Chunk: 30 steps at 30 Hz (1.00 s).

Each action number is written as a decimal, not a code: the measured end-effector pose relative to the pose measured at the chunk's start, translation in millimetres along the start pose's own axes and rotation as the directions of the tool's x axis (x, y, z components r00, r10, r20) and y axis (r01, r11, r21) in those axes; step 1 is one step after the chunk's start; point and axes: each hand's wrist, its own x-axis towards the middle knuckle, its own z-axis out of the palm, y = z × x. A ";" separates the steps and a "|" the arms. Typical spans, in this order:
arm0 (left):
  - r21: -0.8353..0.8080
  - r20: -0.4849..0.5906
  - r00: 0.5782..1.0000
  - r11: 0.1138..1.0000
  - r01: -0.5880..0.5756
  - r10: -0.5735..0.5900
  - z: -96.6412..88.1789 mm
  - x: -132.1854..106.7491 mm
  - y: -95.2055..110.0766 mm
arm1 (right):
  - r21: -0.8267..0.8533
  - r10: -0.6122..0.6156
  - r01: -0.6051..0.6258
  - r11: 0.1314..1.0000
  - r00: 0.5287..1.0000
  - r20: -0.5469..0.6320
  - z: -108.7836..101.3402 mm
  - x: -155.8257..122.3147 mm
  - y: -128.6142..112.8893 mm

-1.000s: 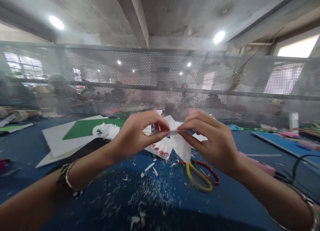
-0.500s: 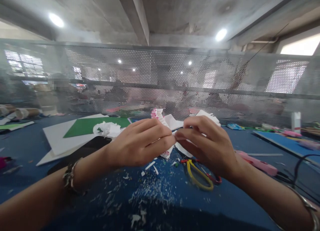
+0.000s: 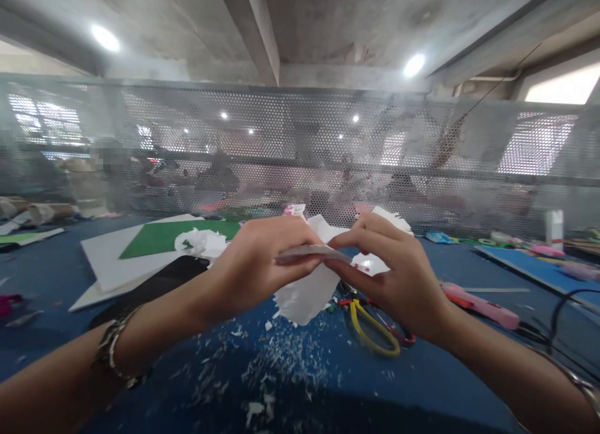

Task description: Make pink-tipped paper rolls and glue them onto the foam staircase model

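Observation:
Both my hands are raised over a blue table point(image 3: 140, 371) and pinch one white paper piece point(image 3: 302, 296) between them. My left hand point(image 3: 260, 265) closes its fingers on the paper's left part, near a flat folded strip at the top. My right hand point(image 3: 394, 274) pinches the right end of that strip. The paper hangs down below my fingers, with a ragged lower edge. More white paper with a pink printed edge point(image 3: 294, 210) sticks up behind my hands.
Small white paper scraps point(image 3: 281, 359) litter the table in front of me. Scissors with yellow and red handles point(image 3: 375, 334) lie under my right hand. A green sheet on white boards point(image 3: 164, 237) and a black sheet point(image 3: 159, 281) lie left; a pink tool point(image 3: 482, 306) right. A perforated screen point(image 3: 300, 152) stands behind.
My hands have drawn a little apart along the folded strip, and the white paper now hangs lower and wider beneath them. Both keep their pinch.

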 end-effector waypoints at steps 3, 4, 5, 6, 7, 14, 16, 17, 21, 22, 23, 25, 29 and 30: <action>0.004 0.018 0.999 0.999 0.033 -0.033 -0.2 0.7 1.2 | -0.023 0.094 -0.094 0.995 0.995 -0.014 0.8 -1.7 -4.0; -0.003 0.024 0.998 0.999 0.050 -0.050 0.1 0.9 1.2 | 0.001 0.151 -0.151 0.989 0.988 0.007 0.8 -2.0 -4.6; -0.017 0.030 0.997 0.998 0.068 -0.067 0.6 1.1 1.0 | 0.032 0.207 -0.208 0.978 0.978 0.039 0.6 -2.1 -4.7; -0.039 0.033 0.996 0.995 0.087 -0.086 1.3 1.3 0.5 | 0.066 0.248 -0.253 0.965 0.966 0.078 0.3 -2.1 -4.5; -0.067 0.039 0.993 0.991 0.114 -0.111 2.0 1.5 -0.4 | 0.099 0.274 -0.287 0.953 0.954 0.119 -0.2 -1.9 -4.1; -0.359 0.154 0.948 0.878 0.316 -0.278 3.0 5.7 -9.6 | 0.213 0.353 -0.382 0.899 0.921 0.164 -1.8 1.0 -2.5; -0.421 0.173 0.938 0.839 0.345 -0.300 2.9 6.6 -10.7 | 0.267 0.378 -0.415 0.870 0.908 0.180 -0.8 0.6 -2.8; -0.438 0.177 0.935 0.827 0.353 -0.306 3.0 6.8 -11.0 | 0.299 0.380 -0.422 0.856 0.905 0.191 -0.2 0.0 -3.1; -0.444 0.179 0.933 0.820 0.360 -0.312 4.8 5.6 -11.2 | 0.386 0.296 -0.348 0.854 0.936 0.190 1.0 -2.8 -4.5; -0.441 0.182 0.934 0.823 0.357 -0.307 5.4 5.2 -11.3 | 0.388 0.271 -0.326 0.862 0.943 0.191 0.7 -3.2 -4.8; -0.438 0.189 0.935 0.826 0.355 -0.301 5.9 5.0 -11.6 | 0.384 0.254 -0.310 0.870 0.948 0.191 0.3 -3.5 -5.1; -0.434 0.206 0.933 0.827 0.358 -0.296 6.6 4.8 -12.1 | 0.369 0.245 -0.303 0.879 0.950 0.194 -0.9 -3.4 -5.3; -0.443 0.177 0.931 0.818 0.366 -0.320 6.8 5.0 -12.9 | 0.366 0.293 -0.343 0.865 0.938 0.187 -2.5 -1.6 -4.6; -0.442 0.153 0.933 0.822 0.360 -0.326 6.5 4.9 -13.0 | 0.365 0.306 -0.353 0.861 0.935 0.182 -2.6 -1.0 -4.3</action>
